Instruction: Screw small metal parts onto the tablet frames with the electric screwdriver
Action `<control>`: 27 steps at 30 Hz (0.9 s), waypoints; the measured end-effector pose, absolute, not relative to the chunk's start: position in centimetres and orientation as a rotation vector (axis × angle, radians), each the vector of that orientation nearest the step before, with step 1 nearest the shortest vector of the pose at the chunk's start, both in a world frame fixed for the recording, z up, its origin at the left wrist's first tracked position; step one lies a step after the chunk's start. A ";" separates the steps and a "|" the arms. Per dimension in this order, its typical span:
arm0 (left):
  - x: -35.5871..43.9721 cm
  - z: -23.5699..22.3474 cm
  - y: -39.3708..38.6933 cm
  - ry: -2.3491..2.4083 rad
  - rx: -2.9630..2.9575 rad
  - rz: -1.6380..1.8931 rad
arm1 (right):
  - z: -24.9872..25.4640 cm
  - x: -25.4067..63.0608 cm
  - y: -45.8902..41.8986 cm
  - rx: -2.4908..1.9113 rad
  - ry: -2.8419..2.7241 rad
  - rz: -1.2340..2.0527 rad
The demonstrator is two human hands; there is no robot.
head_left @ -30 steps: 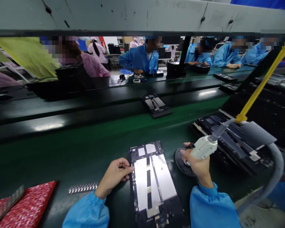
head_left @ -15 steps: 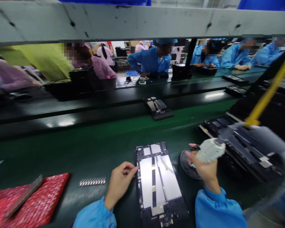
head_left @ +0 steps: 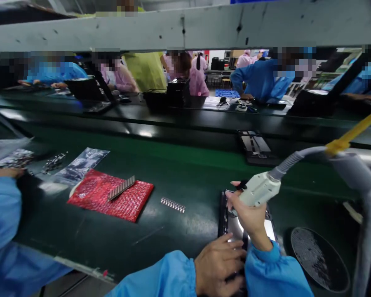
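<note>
My right hand (head_left: 250, 218) is wrapped round a white electric screwdriver (head_left: 262, 189) with a grey hose at its back end. Its tip is hidden behind my fingers, over the upper part of an opened tablet (head_left: 269, 229) with silver plates inside. Flat on the lower part of that tablet rests my left hand (head_left: 219, 264), fingers spread and slightly blurred; I see nothing held in it. A round dish (head_left: 320, 258) with many tiny pieces lies right of the tablet. To the left is a small strip of metal parts (head_left: 173, 204).
A red bubble-wrap bag (head_left: 120, 206) with a metal strip (head_left: 121, 188) on it lies left, near clear bags (head_left: 83, 165). Another opened tablet (head_left: 255, 146) lies farther back. A neighbour's sleeve (head_left: 1, 210) reaches in at far left. The grey hose (head_left: 366, 231) hangs at right.
My right hand has moved the screwdriver from over the round dish onto the tablet. My left hand has shifted from the tablet's left edge to lie flat on it. The view has turned left.
</note>
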State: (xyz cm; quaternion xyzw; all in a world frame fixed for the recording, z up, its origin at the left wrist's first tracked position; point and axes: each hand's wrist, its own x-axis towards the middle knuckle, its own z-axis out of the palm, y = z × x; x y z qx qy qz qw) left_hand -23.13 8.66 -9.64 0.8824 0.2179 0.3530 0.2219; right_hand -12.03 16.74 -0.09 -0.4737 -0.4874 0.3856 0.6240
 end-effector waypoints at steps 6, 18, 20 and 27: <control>-22.7 -9.7 8.9 0.623 2.563 0.921 | -1.0 -12.3 17.4 -1.103 -1.153 0.856; -22.4 -9.5 9.0 0.628 2.676 0.839 | -1.5 -12.6 17.4 -1.135 -1.217 0.841; -22.5 -9.4 8.6 0.646 2.692 0.837 | -1.3 -12.5 17.2 -1.188 -1.223 0.849; -30.6 -6.5 6.1 1.312 2.406 0.615 | -3.7 -9.2 18.1 -1.105 -1.168 1.216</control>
